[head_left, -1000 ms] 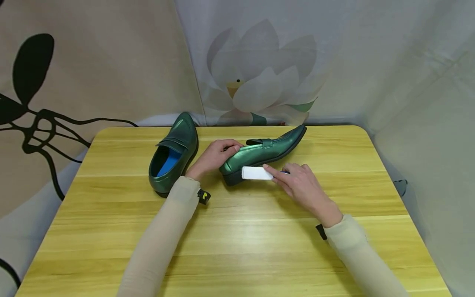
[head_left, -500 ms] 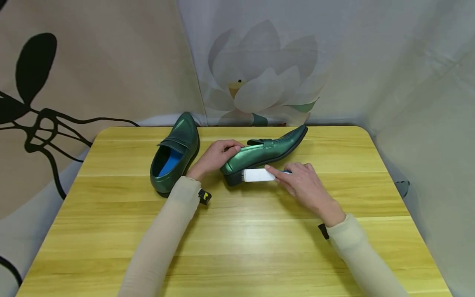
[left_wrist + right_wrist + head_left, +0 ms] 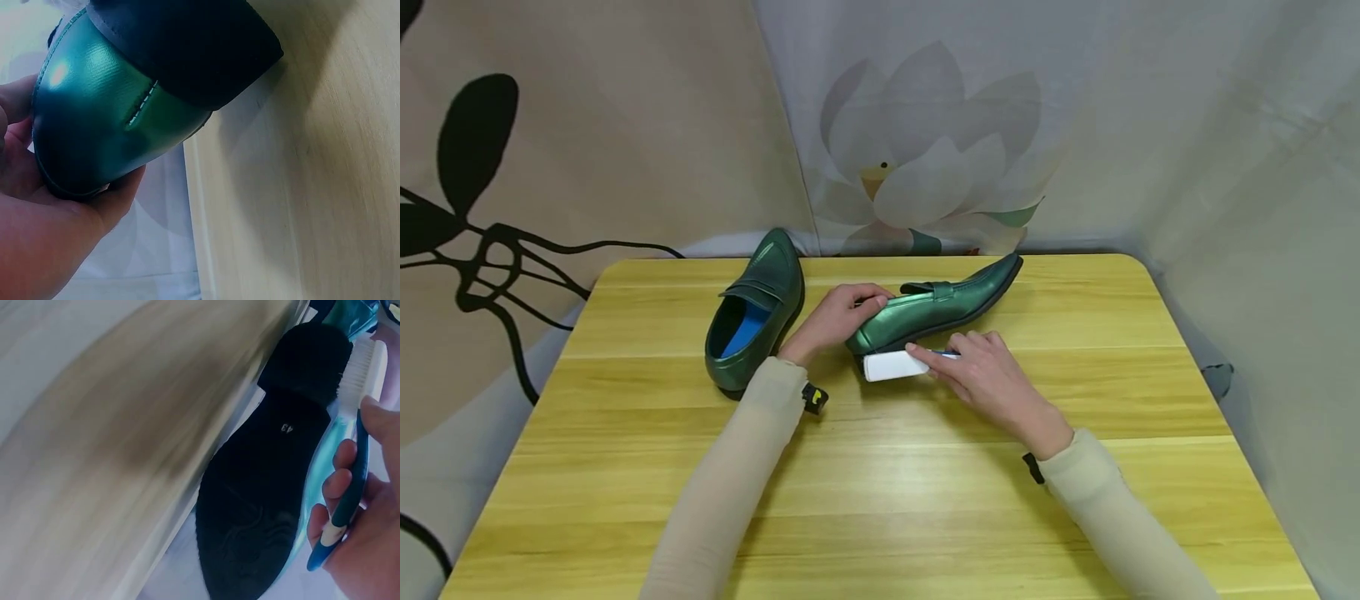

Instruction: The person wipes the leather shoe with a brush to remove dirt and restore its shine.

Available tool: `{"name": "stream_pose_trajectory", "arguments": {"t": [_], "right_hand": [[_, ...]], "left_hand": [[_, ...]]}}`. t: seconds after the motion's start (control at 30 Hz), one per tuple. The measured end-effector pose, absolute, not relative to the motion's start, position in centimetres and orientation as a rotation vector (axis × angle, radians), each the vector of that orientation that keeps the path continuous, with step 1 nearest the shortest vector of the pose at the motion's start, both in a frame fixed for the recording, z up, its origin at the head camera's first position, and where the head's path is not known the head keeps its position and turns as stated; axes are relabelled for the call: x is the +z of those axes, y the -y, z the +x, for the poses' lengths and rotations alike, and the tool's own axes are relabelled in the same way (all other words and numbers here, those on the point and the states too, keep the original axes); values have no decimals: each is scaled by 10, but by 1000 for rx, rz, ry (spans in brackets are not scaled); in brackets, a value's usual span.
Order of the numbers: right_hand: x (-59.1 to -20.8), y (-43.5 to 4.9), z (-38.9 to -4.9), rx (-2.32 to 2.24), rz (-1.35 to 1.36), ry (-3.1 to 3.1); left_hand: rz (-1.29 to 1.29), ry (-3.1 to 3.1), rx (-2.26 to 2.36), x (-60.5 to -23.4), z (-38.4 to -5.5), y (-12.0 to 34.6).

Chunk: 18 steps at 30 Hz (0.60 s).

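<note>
My left hand [image 3: 842, 315] grips a green metallic loafer [image 3: 917, 315] at its heel opening, thumb and fingers around the back rim in the left wrist view. The shoe is tilted so its black sole [image 3: 262, 481] turns toward me, marked 43. In my right hand [image 3: 996, 383] is a scrub brush [image 3: 895, 367] with a white head and blue handle, one finger stretched along the back of the head. Its white bristles [image 3: 354, 372] meet the edge of the black heel [image 3: 306, 365] in the right wrist view.
A matching green loafer [image 3: 755, 312] with a blue insole stands upright to the left, close to my left wrist. Both shoes are toward the far side of the wooden table [image 3: 880, 517]. A printed cloth curtain [image 3: 1075, 125] hangs behind the table's back edge.
My right hand has moved the brush left and slightly toward me, along the loafer's heel. The left hand and both shoes stay nearly where they were.
</note>
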State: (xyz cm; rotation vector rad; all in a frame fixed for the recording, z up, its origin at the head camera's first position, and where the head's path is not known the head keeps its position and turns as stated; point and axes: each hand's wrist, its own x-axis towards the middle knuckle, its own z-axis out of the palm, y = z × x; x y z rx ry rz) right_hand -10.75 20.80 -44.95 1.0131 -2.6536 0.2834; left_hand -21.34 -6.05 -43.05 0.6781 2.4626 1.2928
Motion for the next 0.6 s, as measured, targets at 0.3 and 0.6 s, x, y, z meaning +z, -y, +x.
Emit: {"name": "stream_pose_trajectory", "arguments": {"t": [0.3,0.6], "right_hand": [[-460,-266,-109,433,762,2661],[-459,-250,-109,432,846,2640]], "left_hand": [[687,-2454,1269,-428,-214,60],[686,-2465,1271,-429,-213,60]]}}
